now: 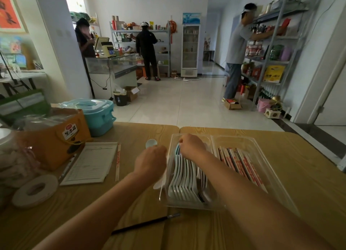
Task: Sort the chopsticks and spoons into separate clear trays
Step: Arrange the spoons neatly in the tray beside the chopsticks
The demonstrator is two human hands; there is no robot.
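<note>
On the wooden table (299, 174) two clear trays sit side by side, touching. The spoon tray (173, 141), on the left, is packed with white spoons (184, 182) lying in close rows, a few of them pale blue. The chopstick tray (262, 148), on the right, holds wrapped chopsticks (243, 165) (white sleeves with red print) laid lengthwise.

The right hand (192, 145) is down in the spoon tray at its far end, fingers curled onto the tops of the spoons. Its fingertips are hidden behind the knuckles, so I cannot tell whether it grips one or only presses on them.

The left hand (150, 161) hangs just outside that tray's left wall, fingers closed round a single spoon (151, 143) whose round bowl sticks out beyond the knuckles.

One loose pair of chopsticks (118, 161) lies on the table to the left, just beside a paper pad (89, 163). Nearer the camera lies a thin black brush (146, 224). Far left stand a roll of tape (35, 190), an orange box (54, 137) and a blue lidded container (97, 114).
</note>
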